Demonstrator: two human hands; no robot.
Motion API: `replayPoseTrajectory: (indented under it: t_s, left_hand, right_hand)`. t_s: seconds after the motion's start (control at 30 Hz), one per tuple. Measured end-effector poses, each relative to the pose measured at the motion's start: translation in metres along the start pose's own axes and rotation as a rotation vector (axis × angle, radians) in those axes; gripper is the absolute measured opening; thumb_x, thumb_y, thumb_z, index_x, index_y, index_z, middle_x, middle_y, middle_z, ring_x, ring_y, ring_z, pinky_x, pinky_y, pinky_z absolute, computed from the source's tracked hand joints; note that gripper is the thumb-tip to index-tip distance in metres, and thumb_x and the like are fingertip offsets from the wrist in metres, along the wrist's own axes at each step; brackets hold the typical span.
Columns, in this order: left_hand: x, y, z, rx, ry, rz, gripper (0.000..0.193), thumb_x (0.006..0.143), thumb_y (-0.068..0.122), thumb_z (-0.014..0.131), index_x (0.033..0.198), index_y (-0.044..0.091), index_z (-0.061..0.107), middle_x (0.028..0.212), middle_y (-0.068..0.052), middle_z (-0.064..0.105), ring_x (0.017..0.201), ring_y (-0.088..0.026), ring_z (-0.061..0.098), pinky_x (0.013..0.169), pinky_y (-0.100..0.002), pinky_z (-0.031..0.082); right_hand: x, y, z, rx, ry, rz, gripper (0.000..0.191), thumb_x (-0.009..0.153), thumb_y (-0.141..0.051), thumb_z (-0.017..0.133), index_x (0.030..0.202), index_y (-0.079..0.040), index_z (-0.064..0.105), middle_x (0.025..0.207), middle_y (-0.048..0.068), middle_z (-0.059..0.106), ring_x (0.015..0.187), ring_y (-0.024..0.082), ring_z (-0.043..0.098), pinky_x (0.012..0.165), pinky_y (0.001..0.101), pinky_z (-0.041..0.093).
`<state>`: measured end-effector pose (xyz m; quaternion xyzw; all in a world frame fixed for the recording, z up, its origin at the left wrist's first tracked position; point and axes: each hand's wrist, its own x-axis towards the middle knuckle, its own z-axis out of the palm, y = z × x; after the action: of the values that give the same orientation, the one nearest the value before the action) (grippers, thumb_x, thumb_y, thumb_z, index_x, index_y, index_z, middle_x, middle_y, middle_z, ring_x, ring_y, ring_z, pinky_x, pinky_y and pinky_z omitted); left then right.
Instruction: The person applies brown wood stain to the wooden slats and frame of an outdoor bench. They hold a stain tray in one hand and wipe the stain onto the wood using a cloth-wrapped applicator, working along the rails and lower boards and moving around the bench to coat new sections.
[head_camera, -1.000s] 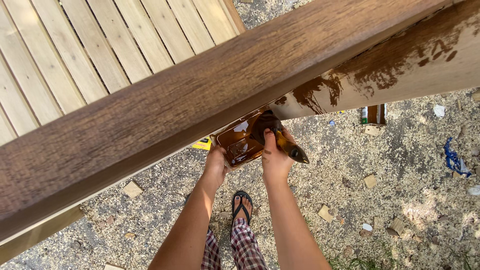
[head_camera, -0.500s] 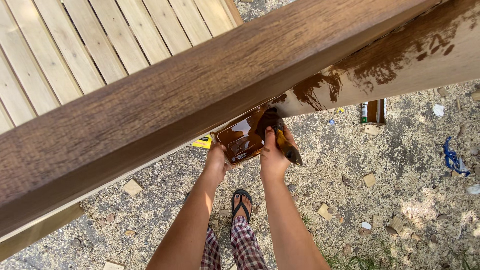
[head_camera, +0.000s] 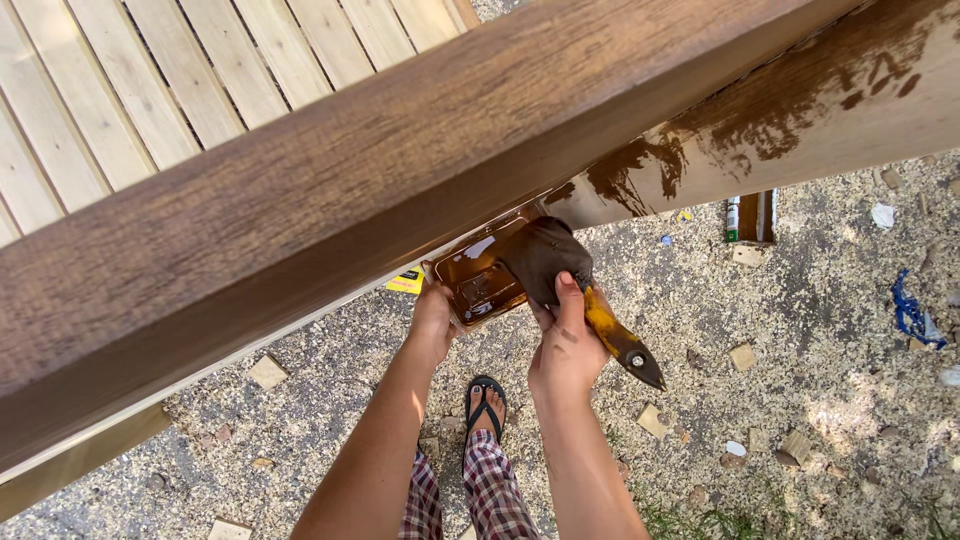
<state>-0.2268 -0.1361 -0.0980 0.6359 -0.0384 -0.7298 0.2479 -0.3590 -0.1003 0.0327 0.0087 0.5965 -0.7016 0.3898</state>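
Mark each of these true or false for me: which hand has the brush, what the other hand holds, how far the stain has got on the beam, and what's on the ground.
1. The right hand holds the paintbrush. True.
2. The left hand hangs free. False: it grips the edge of the tray of brown stain.
3. The brush bristles are over the tray. True.
4. The pale beam is stained all over. False: only patches and drips of brown show on it.
5. The ground is clean concrete. False: it is gravel with sawdust and wood offcuts.
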Motion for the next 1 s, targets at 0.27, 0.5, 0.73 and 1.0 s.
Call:
replayPoseTrajectory:
  t_s: [0.27, 0.5, 0.73, 1.0]
  left_hand:
    - [0.010, -0.008, -0.004, -0.052, -0.065, 0.041, 0.050, 0.096, 0.015, 0.032, 0.144, 0.013, 0.042, 0.123, -0.012, 0.061, 0.106, -0.022, 0.064, 0.086, -0.046, 0.056]
    - [-0.004, -0.001, -0.001, 0.012, -0.073, 0.035, 0.049, 0.096, 0.015, 0.028, 0.143, 0.015, 0.043, 0.122, -0.014, 0.063, 0.106, -0.023, 0.064, 0.091, -0.048, 0.055]
    - [0.006, -0.008, -0.005, -0.070, -0.064, 0.053, 0.049, 0.098, 0.011, 0.029, 0.144, 0.009, 0.044, 0.121, -0.016, 0.063, 0.102, -0.022, 0.065, 0.085, -0.043, 0.059]
    - [0.006, -0.010, -0.010, -0.173, -0.176, 0.112, 0.053, 0.093, 0.005, 0.029, 0.145, 0.011, 0.043, 0.118, -0.012, 0.065, 0.097, -0.021, 0.071, 0.078, -0.038, 0.064]
  right_hand:
    - [0.041, 0.031, 0.056, -0.016, 0.184, 0.208, 0.037, 0.084, -0.012, 0.075, 0.112, -0.010, 0.050, 0.114, 0.009, 0.064, 0.100, 0.027, 0.067, 0.079, 0.0431, 0.061]
    - [-0.002, 0.011, 0.001, 0.008, -0.053, 0.159, 0.043, 0.087, -0.016, 0.074, 0.126, -0.006, 0.059, 0.113, 0.009, 0.069, 0.099, 0.022, 0.069, 0.084, 0.0373, 0.063]
    - [0.044, 0.037, 0.033, -0.046, 0.111, 0.202, 0.038, 0.088, -0.014, 0.074, 0.120, -0.004, 0.056, 0.112, 0.007, 0.068, 0.094, 0.019, 0.068, 0.075, 0.0373, 0.059]
    - [-0.035, 0.008, 0.048, -0.022, -0.062, -0.017, 0.049, 0.089, -0.017, 0.073, 0.131, -0.004, 0.053, 0.122, 0.011, 0.064, 0.105, 0.019, 0.066, 0.085, 0.0357, 0.059]
